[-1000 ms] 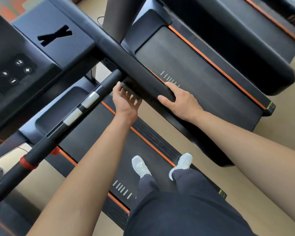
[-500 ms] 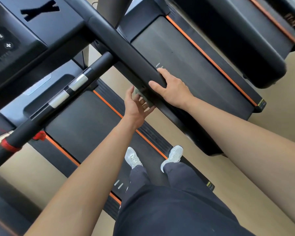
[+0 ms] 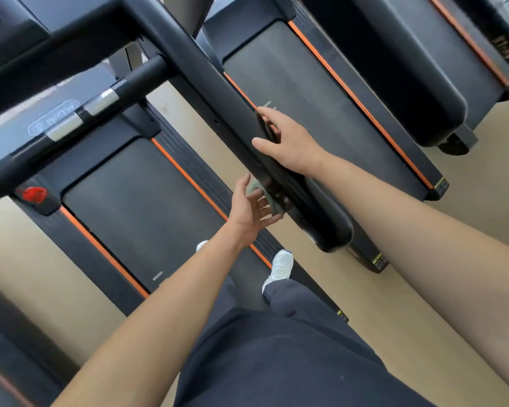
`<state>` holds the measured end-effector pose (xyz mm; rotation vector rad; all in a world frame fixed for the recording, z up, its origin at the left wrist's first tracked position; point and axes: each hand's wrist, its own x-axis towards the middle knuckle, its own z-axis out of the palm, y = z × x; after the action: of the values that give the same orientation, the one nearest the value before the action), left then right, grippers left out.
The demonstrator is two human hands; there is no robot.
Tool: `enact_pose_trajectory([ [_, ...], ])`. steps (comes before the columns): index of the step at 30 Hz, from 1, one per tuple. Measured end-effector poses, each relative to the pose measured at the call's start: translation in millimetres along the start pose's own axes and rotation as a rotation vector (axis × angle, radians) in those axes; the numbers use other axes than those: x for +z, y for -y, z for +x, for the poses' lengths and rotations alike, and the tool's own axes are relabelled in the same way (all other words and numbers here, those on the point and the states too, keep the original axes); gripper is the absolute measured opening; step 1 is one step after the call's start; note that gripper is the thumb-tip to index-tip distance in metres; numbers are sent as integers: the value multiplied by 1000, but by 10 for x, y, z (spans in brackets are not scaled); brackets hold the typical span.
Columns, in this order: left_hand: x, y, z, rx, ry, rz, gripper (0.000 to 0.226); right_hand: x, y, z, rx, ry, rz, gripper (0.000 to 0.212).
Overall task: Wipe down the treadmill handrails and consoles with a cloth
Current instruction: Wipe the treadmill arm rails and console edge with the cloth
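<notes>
step: wipe handrail (image 3: 206,83) side | left hand (image 3: 252,205) fingers spread, presses cloth (image 3: 274,201) to handrail | right hand (image 3: 291,145) grips handrail top | tip: flat even pressure, slide toward handrail end

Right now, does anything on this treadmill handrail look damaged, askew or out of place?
Nothing stands out. The handrail looks intact; the right hand holds it from above, and the left hand presses a grey-green cloth against it. Motion blur hides fine marks.

Gym, treadmills (image 3: 306,83) parked side by side, orange-edged belts (image 3: 124,201), handrail (image 3: 206,77), metal pulse grips (image 3: 102,101), beige flooring (image 3: 453,218).
</notes>
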<state>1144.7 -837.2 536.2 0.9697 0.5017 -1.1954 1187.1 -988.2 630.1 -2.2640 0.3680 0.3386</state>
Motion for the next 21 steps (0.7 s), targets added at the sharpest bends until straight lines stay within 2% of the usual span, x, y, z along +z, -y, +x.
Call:
enact_pose_trajectory([
  [4,127,275,-75,-46,0,-28,71,-112,-332,-561,24,-2,-26,66],
  [8,236,545,-124,-87,2,-50,82,-202,-664,-1020,85,45,-27,64],
  [11,355,756,-184,-115,-9,-75,81,-272,-847,-1280,148,102,-1,65],
  [15,504,1001,-261,-154,-26,-103,84,-281,-1051,-1516,171,92,73,67],
  [21,702,1254,-419,-181,-46,-294,83,-271,-1155,-1576,132,96,113,65],
])
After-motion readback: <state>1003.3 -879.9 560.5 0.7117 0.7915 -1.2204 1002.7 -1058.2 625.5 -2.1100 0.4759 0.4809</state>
